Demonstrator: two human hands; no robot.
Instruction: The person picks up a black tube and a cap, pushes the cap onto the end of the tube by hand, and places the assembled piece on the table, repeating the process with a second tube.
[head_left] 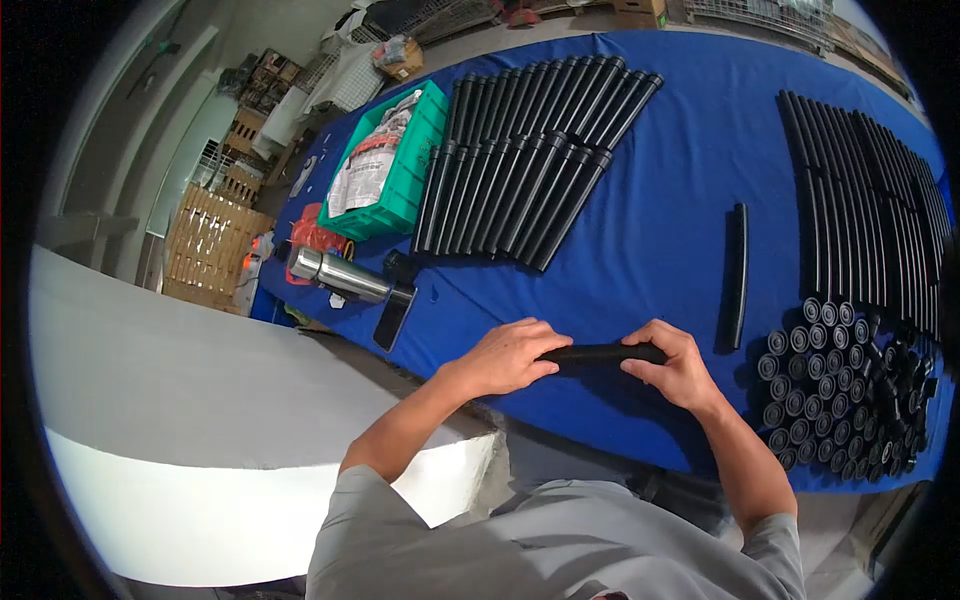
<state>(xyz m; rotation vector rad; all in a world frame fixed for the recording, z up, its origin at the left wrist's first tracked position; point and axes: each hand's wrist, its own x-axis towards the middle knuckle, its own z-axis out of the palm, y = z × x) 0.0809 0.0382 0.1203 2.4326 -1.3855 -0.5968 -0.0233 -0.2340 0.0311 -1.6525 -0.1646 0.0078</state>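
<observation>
A black tube (598,354) is held level in front of my body, above the near edge of the blue cloth. My left hand (508,357) is closed around its left end, thumb and fingers pinching it. At the right end, my right hand (672,364) grips with the thumb below and fingers above. Both tube ends are partly hidden by my hands. To the right, a single thin black tube (738,275) lies on the cloth. Many round black caps (815,385) with ringed faces are massed near the right edge.
Rows of thin black tubes (850,210) lie at the far right. Thicker capped black tubes (520,155) form two rows beside a green crate (420,150) holding newspaper (370,165). A steel flask (340,275) and a phone (395,318) lie left on the blue cloth (660,240).
</observation>
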